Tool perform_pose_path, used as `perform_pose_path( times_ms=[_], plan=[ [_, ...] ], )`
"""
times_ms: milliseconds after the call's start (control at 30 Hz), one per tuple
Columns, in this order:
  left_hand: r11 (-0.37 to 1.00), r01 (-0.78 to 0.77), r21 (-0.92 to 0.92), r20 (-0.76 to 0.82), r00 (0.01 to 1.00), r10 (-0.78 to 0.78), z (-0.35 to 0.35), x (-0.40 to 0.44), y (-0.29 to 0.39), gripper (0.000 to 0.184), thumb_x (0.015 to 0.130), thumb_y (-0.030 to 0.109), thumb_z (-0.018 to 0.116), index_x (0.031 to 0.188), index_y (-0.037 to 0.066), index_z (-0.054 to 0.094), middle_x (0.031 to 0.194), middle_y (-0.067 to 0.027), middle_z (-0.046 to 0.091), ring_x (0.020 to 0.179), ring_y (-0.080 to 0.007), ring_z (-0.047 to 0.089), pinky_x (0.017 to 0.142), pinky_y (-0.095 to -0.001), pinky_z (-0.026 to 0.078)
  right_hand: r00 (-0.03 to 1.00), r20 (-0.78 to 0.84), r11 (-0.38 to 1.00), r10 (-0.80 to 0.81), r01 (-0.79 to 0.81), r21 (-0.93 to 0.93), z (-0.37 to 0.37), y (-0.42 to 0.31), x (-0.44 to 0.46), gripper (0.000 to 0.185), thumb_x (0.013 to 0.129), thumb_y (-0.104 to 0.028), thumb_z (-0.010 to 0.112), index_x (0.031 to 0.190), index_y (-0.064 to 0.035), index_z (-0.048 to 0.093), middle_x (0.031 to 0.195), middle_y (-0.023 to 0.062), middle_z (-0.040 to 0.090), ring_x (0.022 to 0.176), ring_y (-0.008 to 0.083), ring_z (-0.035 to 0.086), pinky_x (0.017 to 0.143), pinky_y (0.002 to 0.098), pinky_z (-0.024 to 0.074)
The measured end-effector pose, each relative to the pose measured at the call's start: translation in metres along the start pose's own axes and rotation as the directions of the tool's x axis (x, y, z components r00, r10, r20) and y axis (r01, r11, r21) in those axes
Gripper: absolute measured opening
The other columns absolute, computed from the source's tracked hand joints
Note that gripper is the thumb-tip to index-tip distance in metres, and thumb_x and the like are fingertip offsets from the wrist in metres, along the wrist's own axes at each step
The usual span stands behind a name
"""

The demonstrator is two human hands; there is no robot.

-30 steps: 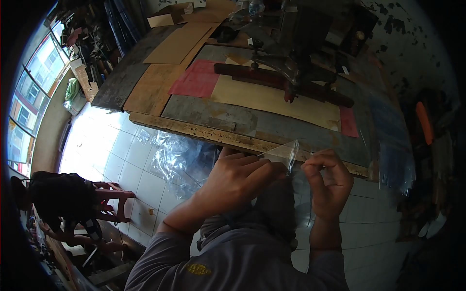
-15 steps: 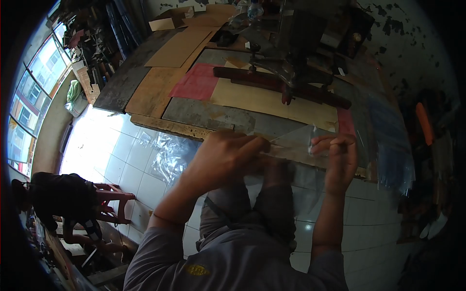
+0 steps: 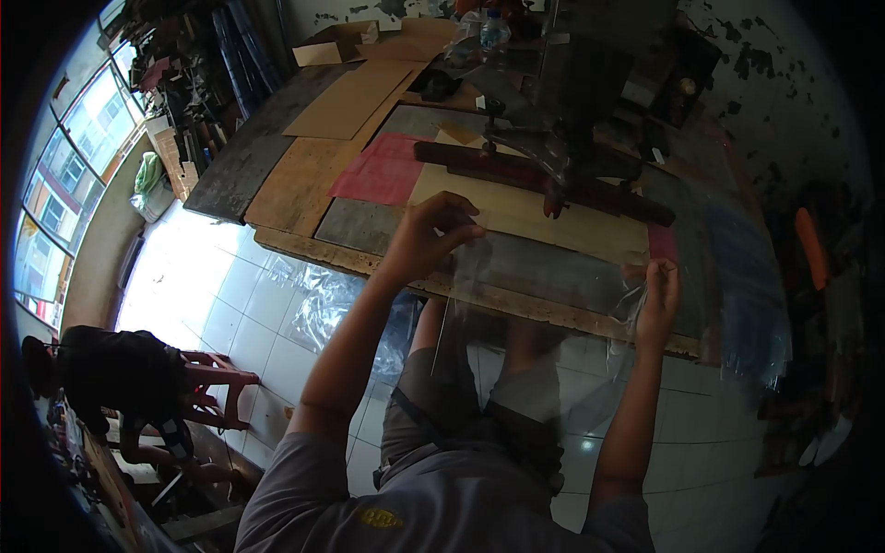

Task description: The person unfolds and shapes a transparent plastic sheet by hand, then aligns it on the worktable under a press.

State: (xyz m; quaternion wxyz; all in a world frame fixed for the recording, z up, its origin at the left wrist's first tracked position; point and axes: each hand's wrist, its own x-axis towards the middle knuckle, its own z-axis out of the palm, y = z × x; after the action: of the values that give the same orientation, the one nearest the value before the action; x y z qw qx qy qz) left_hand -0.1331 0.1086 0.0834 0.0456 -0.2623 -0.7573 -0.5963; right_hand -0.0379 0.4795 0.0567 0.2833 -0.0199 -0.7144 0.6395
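Observation:
A clear plastic sheet (image 3: 539, 309) hangs between my two hands in front of the table edge, see-through enough that my legs show behind it. My left hand (image 3: 433, 232) pinches its upper left corner, thumb against fingers, just over the near edge of a pale yellow sheet (image 3: 525, 210). At the other end, my right hand (image 3: 656, 293) grips the plastic where it bunches into folds. Beyond both hands, a dark press-like machine with a long reddish bar (image 3: 461, 158) stands over the yellow sheet and a pink sheet (image 3: 383, 169).
Cardboard pieces (image 3: 346, 100) and a plastic bottle (image 3: 494, 32) lie farther back. Clear plastic sheets (image 3: 747, 295) hang off the table's right side. Crumpled plastic (image 3: 332, 309) is below the left edge. A person (image 3: 120, 378) is by a red stool (image 3: 219, 382) at the left.
My left hand has moved up and away from me, over the table's sheets. The plastic is now spread wider between my hands. My right hand has shifted slightly down.

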Motion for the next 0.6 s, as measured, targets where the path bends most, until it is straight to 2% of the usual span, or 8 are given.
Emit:
perform_pose_path(
  times_ms=[33,133,367,600],
  plan=[
    [0.988,0.075,-0.134,-0.026,0.996,-0.079,0.004,-0.002,-0.006,0.034,0.091,0.010,0.079,0.122,0.005,0.064,0.093,-0.0056,0.076,0.092,-0.0130,0.073,0.080,-0.0289,0.054,0.999,0.015,0.999,0.047,-0.047,0.008,-0.003,0.011,0.000,0.022,0.109,-0.026,0.055,0.113,-0.0042,0.055,0.089,0.0090,0.072,0.095,0.0182,0.069,0.096,0.0330,0.0475],
    [0.991,0.061,-0.119,-0.043,0.997,-0.066,0.009,-0.009,-0.013,0.047,0.095,0.008,0.075,0.137,0.004,0.054,0.095,-0.0075,0.076,0.094,-0.0126,0.073,0.082,-0.0278,0.054,0.995,0.040,0.994,0.093,-0.095,0.054,-0.003,0.013,-0.002,0.022,0.109,-0.028,0.056,0.114,-0.0059,0.056,0.089,0.0087,0.073,0.094,0.0168,0.069,0.096,0.0321,0.0460],
    [0.982,0.113,-0.151,-0.063,0.990,-0.124,0.009,-0.010,-0.005,0.045,0.097,0.009,0.071,0.140,0.004,0.056,0.100,-0.0070,0.077,0.097,-0.0124,0.073,0.086,-0.0273,0.054,0.990,-0.003,0.987,0.144,-0.144,-0.064,-0.002,0.012,0.000,0.025,0.108,-0.029,0.057,0.116,-0.0055,0.061,0.092,0.0089,0.075,0.094,0.0138,0.068,0.096,0.0306,0.0437],
    [0.978,0.141,-0.157,-0.041,0.988,-0.149,0.007,-0.010,0.000,0.040,0.100,0.012,0.068,0.137,0.004,0.059,0.101,-0.0068,0.078,0.099,-0.0107,0.072,0.086,-0.0264,0.054,0.992,-0.006,0.991,0.129,-0.129,-0.022,-0.005,0.016,-0.002,0.024,0.107,-0.026,0.061,0.112,-0.0025,0.063,0.097,0.0071,0.072,0.093,0.0141,0.069,0.090,0.0291,0.0466]
  ],
)
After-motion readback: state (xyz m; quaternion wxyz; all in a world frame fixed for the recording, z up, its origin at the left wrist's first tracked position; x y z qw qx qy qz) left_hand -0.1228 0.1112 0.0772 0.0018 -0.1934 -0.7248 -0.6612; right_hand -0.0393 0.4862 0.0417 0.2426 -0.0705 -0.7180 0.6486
